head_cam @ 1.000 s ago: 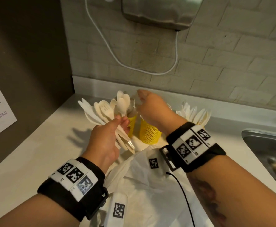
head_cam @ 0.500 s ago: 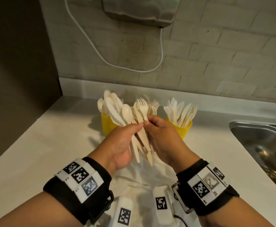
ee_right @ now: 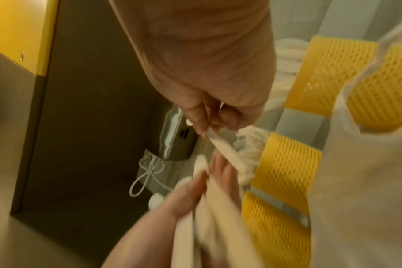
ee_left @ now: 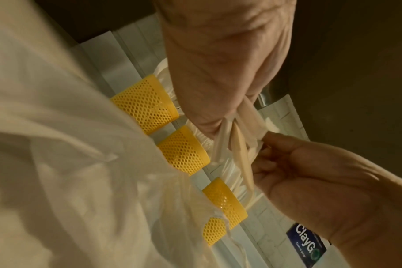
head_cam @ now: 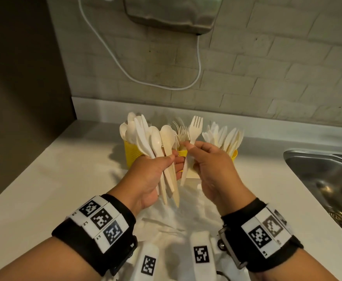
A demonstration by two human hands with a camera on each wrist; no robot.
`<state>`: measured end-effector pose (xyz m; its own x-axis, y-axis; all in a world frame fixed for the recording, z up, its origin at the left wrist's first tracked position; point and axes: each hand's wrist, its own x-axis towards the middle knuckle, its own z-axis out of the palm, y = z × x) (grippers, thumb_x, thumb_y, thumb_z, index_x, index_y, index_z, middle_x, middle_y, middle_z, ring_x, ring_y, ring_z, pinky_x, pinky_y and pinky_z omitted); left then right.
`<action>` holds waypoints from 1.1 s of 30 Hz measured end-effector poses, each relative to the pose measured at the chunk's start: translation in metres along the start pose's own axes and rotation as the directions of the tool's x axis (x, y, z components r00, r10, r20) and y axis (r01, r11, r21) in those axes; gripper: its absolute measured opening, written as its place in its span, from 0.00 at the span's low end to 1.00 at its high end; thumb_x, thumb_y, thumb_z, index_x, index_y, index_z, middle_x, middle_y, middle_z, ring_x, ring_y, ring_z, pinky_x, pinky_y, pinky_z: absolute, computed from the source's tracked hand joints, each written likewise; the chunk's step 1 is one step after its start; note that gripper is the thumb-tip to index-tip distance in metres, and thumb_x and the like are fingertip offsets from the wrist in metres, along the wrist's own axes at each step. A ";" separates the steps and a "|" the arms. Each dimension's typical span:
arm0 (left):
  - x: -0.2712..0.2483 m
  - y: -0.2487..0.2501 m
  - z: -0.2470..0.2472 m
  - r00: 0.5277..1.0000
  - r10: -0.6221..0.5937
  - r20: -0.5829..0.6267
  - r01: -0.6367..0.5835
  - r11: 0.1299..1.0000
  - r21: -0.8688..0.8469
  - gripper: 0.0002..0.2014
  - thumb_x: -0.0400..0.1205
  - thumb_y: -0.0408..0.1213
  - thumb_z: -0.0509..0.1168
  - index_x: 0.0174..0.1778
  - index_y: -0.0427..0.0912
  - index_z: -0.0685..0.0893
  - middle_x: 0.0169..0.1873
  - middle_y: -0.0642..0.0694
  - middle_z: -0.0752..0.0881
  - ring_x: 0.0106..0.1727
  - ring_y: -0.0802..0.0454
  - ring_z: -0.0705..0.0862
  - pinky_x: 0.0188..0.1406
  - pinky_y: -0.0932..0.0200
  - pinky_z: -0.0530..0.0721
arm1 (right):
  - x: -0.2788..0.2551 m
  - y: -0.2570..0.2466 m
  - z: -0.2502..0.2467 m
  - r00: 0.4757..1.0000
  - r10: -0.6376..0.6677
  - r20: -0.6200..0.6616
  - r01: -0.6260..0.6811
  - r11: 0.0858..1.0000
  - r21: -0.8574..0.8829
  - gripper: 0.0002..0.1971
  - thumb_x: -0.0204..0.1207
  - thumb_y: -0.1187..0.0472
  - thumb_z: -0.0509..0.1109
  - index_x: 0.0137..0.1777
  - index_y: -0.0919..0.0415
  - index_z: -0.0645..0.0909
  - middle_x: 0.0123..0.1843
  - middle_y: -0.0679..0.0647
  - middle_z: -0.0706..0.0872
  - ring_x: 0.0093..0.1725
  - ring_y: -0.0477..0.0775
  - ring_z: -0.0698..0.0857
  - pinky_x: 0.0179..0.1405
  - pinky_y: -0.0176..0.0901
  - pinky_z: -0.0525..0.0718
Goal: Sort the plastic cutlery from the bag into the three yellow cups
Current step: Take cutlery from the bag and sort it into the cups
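Note:
Three yellow mesh cups stand in a row by the wall: the left cup [head_cam: 131,154] holds spoons, the middle cup [head_cam: 182,153] holds forks, the right cup [head_cam: 234,154] holds knives. My left hand [head_cam: 173,162] grips a bundle of white cutlery [head_cam: 166,142], spoons and a knife, in front of the cups. My right hand [head_cam: 188,147] pinches a single white fork [head_cam: 195,126] by its handle, just right of the bundle, tines up. The white plastic bag [head_cam: 178,218] lies crumpled below both hands. In the left wrist view the cups [ee_left: 184,150] line up behind the bag [ee_left: 69,145].
A steel sink [head_cam: 320,179] is sunk into the counter at the right. A metal hand dryer [head_cam: 172,15] with a white cable [head_cam: 113,51] hangs on the brick wall above the cups. A dark panel [head_cam: 24,78] closes the left side.
My right hand came back from the cups to the bundle, pinched a fork there and has drawn it up and to the right. The left hand keeps its bundle.

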<state>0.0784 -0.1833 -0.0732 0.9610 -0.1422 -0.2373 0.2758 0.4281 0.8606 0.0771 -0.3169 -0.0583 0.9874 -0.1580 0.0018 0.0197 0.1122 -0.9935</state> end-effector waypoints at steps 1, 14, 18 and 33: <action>0.000 0.000 -0.003 1.000 -0.009 -0.001 0.009 1.000 -0.014 0.08 0.85 0.27 0.63 0.56 0.33 0.86 0.45 0.35 0.92 0.47 0.43 0.92 0.49 0.49 0.91 | 0.003 -0.005 -0.005 0.999 -0.028 -0.029 0.028 0.999 -0.018 0.08 0.78 0.64 0.74 0.38 0.62 0.84 0.27 0.52 0.80 0.30 0.51 0.78 0.33 0.40 0.78; -0.002 0.003 -0.014 1.000 -0.016 0.007 0.016 0.998 -0.055 0.08 0.84 0.26 0.64 0.54 0.33 0.87 0.42 0.38 0.90 0.46 0.45 0.91 0.46 0.54 0.92 | 0.082 -0.039 0.017 0.901 -0.400 0.166 0.254 0.176 -0.951 0.10 0.80 0.56 0.66 0.46 0.61 0.84 0.46 0.60 0.90 0.48 0.64 0.86 0.44 0.46 0.75; -0.004 0.006 -0.020 0.999 0.002 0.041 -0.002 1.000 -0.009 0.08 0.83 0.26 0.65 0.53 0.37 0.88 0.43 0.39 0.92 0.48 0.47 0.93 0.44 0.55 0.91 | 0.091 -0.025 0.026 0.938 -0.248 0.242 0.229 -0.083 -0.970 0.15 0.81 0.55 0.62 0.32 0.56 0.70 0.41 0.56 0.84 0.49 0.62 0.84 0.51 0.46 0.68; -0.001 0.012 -0.017 0.998 0.023 0.061 -0.019 0.998 -0.053 0.08 0.84 0.25 0.63 0.54 0.37 0.86 0.46 0.40 0.93 0.47 0.49 0.93 0.37 0.57 0.91 | 0.089 -0.043 0.010 0.924 -0.329 0.193 0.288 0.268 -0.919 0.09 0.78 0.59 0.70 0.56 0.56 0.87 0.53 0.53 0.90 0.55 0.58 0.87 0.52 0.44 0.82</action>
<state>0.0811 -0.1624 -0.0701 0.9640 -0.1863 -0.1899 0.2578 0.4778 0.8398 0.1656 -0.3261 -0.0138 0.9364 0.0065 0.3509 0.1453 -0.9174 -0.3705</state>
